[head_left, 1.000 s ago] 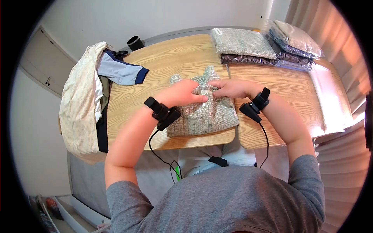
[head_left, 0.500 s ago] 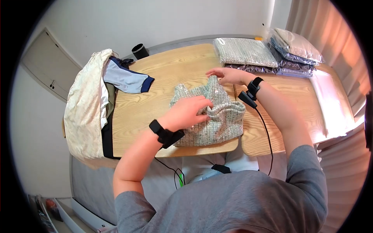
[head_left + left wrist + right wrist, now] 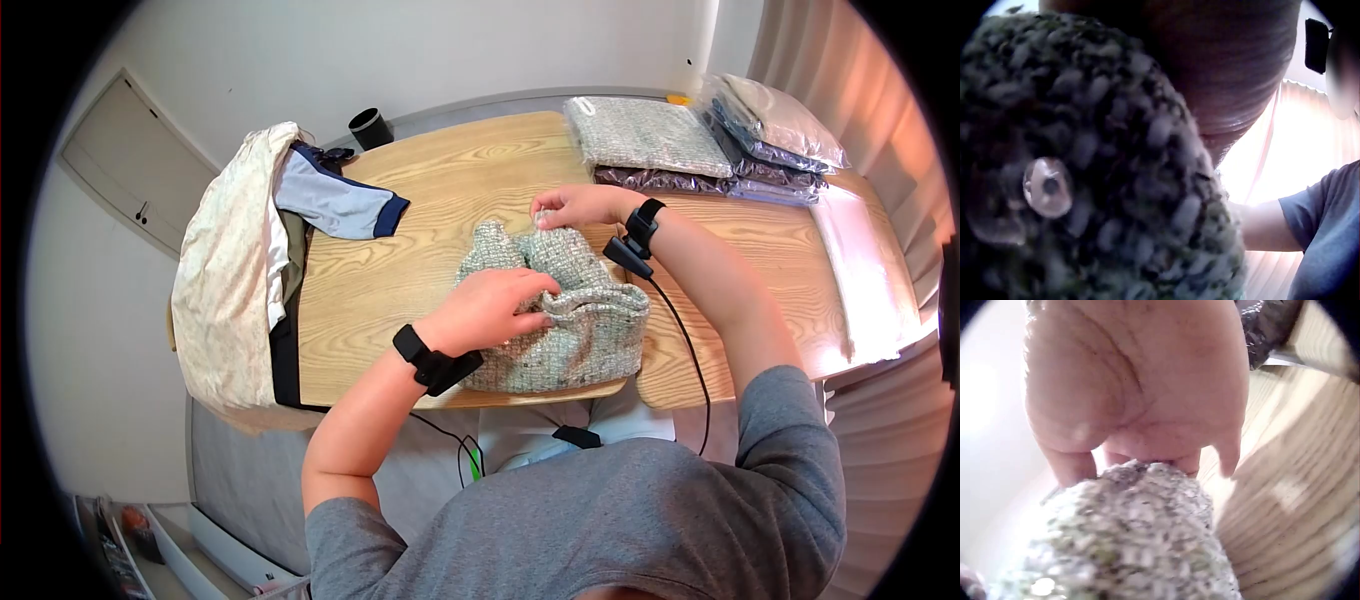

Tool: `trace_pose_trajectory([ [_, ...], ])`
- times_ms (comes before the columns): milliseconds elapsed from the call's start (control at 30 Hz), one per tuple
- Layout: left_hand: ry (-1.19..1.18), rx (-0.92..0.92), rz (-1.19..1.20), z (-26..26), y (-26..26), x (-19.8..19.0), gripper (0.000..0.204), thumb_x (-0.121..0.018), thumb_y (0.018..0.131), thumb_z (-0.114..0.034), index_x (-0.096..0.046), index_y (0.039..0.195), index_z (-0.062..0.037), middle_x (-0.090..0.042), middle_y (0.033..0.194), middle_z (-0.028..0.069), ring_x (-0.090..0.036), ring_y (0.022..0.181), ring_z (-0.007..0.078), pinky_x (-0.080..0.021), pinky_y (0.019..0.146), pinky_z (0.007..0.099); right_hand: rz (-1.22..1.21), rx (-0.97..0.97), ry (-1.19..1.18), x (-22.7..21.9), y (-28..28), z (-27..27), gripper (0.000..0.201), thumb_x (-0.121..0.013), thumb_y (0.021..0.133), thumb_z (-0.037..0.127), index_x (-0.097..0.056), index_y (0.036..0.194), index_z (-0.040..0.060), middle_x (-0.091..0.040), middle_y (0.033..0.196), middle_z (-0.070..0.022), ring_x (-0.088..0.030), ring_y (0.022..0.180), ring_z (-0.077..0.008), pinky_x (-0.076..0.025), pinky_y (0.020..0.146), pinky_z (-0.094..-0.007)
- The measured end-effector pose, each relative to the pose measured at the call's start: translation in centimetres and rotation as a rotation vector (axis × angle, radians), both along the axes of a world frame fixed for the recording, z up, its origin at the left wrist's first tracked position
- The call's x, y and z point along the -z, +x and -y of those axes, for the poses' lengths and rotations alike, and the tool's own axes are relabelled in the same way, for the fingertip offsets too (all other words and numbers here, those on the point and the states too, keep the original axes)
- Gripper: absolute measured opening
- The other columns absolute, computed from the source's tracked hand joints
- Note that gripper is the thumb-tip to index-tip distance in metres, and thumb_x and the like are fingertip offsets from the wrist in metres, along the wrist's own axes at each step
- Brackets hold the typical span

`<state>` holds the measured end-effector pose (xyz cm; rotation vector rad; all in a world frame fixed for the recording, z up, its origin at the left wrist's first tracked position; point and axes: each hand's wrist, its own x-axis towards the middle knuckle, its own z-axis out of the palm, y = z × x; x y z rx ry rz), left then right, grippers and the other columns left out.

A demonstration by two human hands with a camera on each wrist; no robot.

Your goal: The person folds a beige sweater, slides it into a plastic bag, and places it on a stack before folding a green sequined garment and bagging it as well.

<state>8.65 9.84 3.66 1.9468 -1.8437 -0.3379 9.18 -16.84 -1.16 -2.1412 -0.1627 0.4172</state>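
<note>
A grey-green tweed garment (image 3: pixel 595 355) with shiny bits lies folded and bunched near the table's front edge. My left hand (image 3: pixel 485 310) grips a raised fold at its middle, thumb and fingers at the edge of the cloth. At the far side, my right hand (image 3: pixel 582 206) pinches a peak of the fabric between thumb and fingers. In the right wrist view the tweed (image 3: pixel 1135 537) rises to the fingertips. A round clear sequin (image 3: pixel 1047 187) shows on the cloth close to the left wrist camera.
Bagged folded clothes (image 3: pixel 660 140) are stacked at the back right, beside another bagged pile (image 3: pixel 780 120). Clear plastic sheets (image 3: pixel 860 280) lie at the right edge. Loose clothes (image 3: pixel 230 280) drape over the left end. A gap divides the two tables. A black bin (image 3: pixel 371 129) stands behind.
My right hand has moved from the garment's middle to its far side and pinches a peak there. A fold has opened up beside my left hand, and the garment's top is lifted.
</note>
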Motion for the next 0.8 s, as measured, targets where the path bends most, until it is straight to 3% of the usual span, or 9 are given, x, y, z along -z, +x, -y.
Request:
trace_pose_trajectory([
  [133,-0.036,0.011,0.008,0.0,-0.1,0.1,0.032,-0.064,0.082,-0.026,-0.057,0.109,-0.0109,-0.063,0.095,0.0121,-0.061,0.087,0.0323,-0.048,0.075,0.0409,0.186,-0.061,-0.310,-0.3,-0.3,-1.3,0.028,-0.059,0.089,0.033,-0.058,0.107,0.0117,-0.062,0.099,-0.0072,-0.055,0.095,-0.0220,-0.040,0.088,-0.0355],
  [200,0.047,-0.025,-0.009,0.2,-0.2,-0.4,0.034,-0.067,0.080,-0.023,-0.058,0.110,-0.0089,-0.063,0.098,0.0133,-0.061,0.090,0.0318,-0.048,0.076,0.0389,0.276,-0.150,-0.573,-0.9,-0.5,-2.0,0.032,-0.060,0.087,0.036,-0.058,0.108,0.0116,-0.062,0.098,-0.0129,-0.055,0.096,-0.0302,-0.038,0.090,-0.0402],
  [367,0.027,-0.011,-0.033,0.5,0.9,-0.7,0.034,-0.067,0.082,-0.025,-0.058,0.111,-0.0094,-0.063,0.099,0.0129,-0.061,0.089,0.0299,-0.048,0.076,0.0368,0.402,-0.188,-0.680,-1.4,-1.1,-2.7,0.033,-0.063,0.084,0.036,-0.058,0.106,0.0103,-0.062,0.088,-0.0129,-0.056,0.095,-0.0322,-0.039,0.087,-0.0422],
  [467,0.051,-0.006,-0.254,0.4,2.1,-1.6,0.037,-0.067,0.085,-0.026,-0.056,0.116,-0.0096,-0.064,0.097,0.0087,-0.059,0.087,0.0201,-0.047,0.078,0.0319,0.428,-0.130,-0.702,-1.4,-1.1,-2.5,0.034,-0.064,0.083,0.035,-0.059,0.104,0.0087,-0.063,0.085,-0.0143,-0.059,0.088,-0.0332,-0.043,0.081,-0.0423],
  [567,0.153,-0.125,-0.474,1.6,3.4,-4.4,0.041,-0.068,0.085,-0.028,-0.055,0.118,-0.0071,-0.064,0.100,0.0078,-0.058,0.091,0.0168,-0.046,0.080,0.0314,0.376,-0.101,-0.685,-1.8,-1.7,-2.5,0.031,-0.061,0.085,0.032,-0.061,0.105,0.0077,-0.066,0.095,-0.0129,-0.062,0.090,-0.0318,-0.045,0.080,-0.0412],
  [600,0.193,-0.178,-0.562,2.3,4.5,-3.9,0.045,-0.067,0.085,-0.031,-0.054,0.120,-0.0043,-0.064,0.103,0.0083,-0.057,0.094,0.0155,-0.045,0.082,0.0313,0.389,-0.096,-0.497,-1.6,-1.9,-2.1,0.031,-0.060,0.085,0.031,-0.061,0.106,0.0075,-0.066,0.097,-0.0140,-0.062,0.091,-0.0324,-0.045,0.080,-0.0411],
  [667,0.225,-0.143,-0.440,3.9,7.5,-1.8,0.048,-0.066,0.086,-0.034,-0.054,0.121,-0.0028,-0.064,0.106,0.0099,-0.057,0.097,0.0169,-0.045,0.085,0.0313,0.331,-0.075,-0.254,-1.5,-2.1,-2.1,0.030,-0.055,0.088,0.026,-0.060,0.109,0.0062,-0.066,0.101,-0.0144,-0.062,0.091,-0.0293,-0.046,0.081,-0.0379],
  [767,0.298,-0.172,-0.301,5.2,10.0,1.8,0.049,-0.065,0.086,-0.035,-0.055,0.121,-0.0024,-0.064,0.107,0.0102,-0.058,0.098,0.0176,-0.045,0.086,0.0317,0.164,-0.025,-0.221,0.4,-0.4,-0.6,0.028,-0.053,0.089,0.022,-0.059,0.110,0.0039,-0.065,0.103,-0.0118,-0.061,0.091,-0.0224,-0.045,0.082,-0.0340],
  [800,0.339,-0.211,-0.271,5.5,10.1,2.1,0.049,-0.066,0.086,-0.036,-0.055,0.120,-0.0020,-0.064,0.106,0.0103,-0.058,0.098,0.0181,-0.045,0.086,0.0318,0.035,0.076,0.071,0.8,-0.8,-0.3,0.025,-0.052,0.090,0.019,-0.059,0.109,0.0031,-0.064,0.105,-0.0087,-0.058,0.093,-0.0174,-0.044,0.082,-0.0316],
])
